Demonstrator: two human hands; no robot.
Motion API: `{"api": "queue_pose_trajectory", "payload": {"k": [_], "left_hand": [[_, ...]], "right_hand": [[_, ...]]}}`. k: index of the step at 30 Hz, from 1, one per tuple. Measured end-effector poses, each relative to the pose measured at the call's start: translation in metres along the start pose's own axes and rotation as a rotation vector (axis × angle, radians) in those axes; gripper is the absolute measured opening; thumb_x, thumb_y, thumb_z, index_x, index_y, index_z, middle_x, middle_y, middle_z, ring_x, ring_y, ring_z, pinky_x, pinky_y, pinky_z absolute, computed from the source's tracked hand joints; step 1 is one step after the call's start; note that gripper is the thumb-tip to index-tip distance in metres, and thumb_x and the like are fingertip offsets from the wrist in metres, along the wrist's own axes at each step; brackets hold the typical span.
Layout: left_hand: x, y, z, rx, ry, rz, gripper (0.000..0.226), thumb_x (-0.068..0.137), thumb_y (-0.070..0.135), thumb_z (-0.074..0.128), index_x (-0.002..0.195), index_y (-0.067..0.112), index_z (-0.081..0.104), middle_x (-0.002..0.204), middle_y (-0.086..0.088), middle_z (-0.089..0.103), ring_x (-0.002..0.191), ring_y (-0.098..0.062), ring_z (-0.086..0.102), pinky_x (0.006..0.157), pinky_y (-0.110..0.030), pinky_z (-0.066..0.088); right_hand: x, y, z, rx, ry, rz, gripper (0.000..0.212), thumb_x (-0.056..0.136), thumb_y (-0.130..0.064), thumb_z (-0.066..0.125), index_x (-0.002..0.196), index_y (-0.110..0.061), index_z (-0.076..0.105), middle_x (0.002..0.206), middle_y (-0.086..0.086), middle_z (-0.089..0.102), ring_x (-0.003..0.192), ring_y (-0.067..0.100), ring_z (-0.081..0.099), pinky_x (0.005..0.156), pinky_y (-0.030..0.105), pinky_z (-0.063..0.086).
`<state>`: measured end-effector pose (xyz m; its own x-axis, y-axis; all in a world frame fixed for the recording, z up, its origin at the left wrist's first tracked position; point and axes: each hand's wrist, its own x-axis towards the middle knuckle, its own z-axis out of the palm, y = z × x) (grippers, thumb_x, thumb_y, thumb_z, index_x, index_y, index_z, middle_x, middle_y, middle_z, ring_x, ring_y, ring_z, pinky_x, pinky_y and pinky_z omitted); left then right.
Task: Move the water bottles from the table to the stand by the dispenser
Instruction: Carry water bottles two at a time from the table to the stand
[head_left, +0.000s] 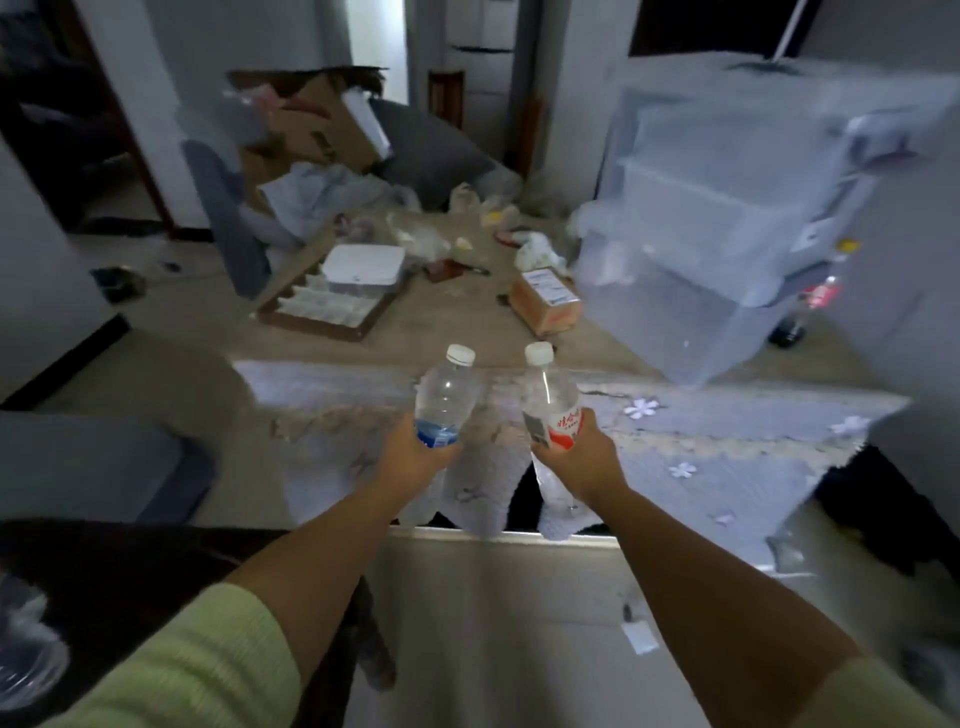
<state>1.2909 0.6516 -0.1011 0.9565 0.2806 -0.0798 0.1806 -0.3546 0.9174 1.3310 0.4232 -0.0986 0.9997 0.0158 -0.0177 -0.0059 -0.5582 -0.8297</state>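
I hold two clear plastic water bottles with white caps, side by side above the near edge of the table (467, 322). My left hand (415, 460) grips the lower part of the blue-label bottle (445, 400). My right hand (576, 457) grips the red-and-white-label bottle (550, 402). Both bottles are lifted off the table and tilt slightly away from me. A pale blue cloth (701, 441) with white flowers hangs over the table's near edge, below the bottles. No stand or dispenser can be made out in view.
Clutter covers the table: a flat cardboard tray (332, 304) with a white box, an orange-and-white box (548, 299), wrappers. Stacked translucent plastic drawers (727, 218) stand at its right. Open cardboard boxes (311, 124) lie at the far end. A dark chair (104, 571) is at my left.
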Motion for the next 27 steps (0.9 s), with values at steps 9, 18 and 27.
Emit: {"api": "queue_pose_trajectory", "payload": {"k": [9, 18, 27], "left_hand": [[-0.015, 0.100, 0.232, 0.111, -0.431, 0.137, 0.051, 0.070, 0.024, 0.079, 0.114, 0.019, 0.055, 0.101, -0.003, 0.066, 0.091, -0.023, 0.063, 0.070, -0.028, 0.044], [-0.128, 0.186, 0.442, 0.226, -0.782, 0.356, 0.049, 0.071, 0.033, 0.078, 0.110, 0.019, 0.051, 0.094, 0.003, 0.058, 0.087, -0.019, 0.057, 0.073, -0.026, 0.039], [-0.250, 0.223, 0.564, 0.209, -1.141, 0.480, 0.046, 0.071, 0.024, 0.081, 0.106, 0.019, 0.053, 0.100, -0.001, 0.063, 0.086, -0.019, 0.058, 0.076, -0.027, 0.041]], "right_hand": [[-0.060, 0.132, -0.205, -0.080, 0.384, 0.334, 0.058, 0.071, -0.045, 0.078, 0.112, -0.022, 0.043, 0.101, 0.003, 0.063, 0.089, 0.023, 0.061, 0.074, 0.028, 0.043], [-0.187, 0.234, -0.373, -0.065, 0.771, 0.559, 0.061, 0.072, -0.044, 0.075, 0.119, -0.018, 0.045, 0.110, 0.008, 0.064, 0.095, 0.027, 0.061, 0.076, 0.028, 0.039], [-0.327, 0.281, -0.434, -0.044, 1.087, 0.768, 0.061, 0.074, -0.041, 0.076, 0.121, -0.018, 0.045, 0.100, 0.001, 0.063, 0.094, 0.023, 0.062, 0.078, 0.032, 0.046]]}}
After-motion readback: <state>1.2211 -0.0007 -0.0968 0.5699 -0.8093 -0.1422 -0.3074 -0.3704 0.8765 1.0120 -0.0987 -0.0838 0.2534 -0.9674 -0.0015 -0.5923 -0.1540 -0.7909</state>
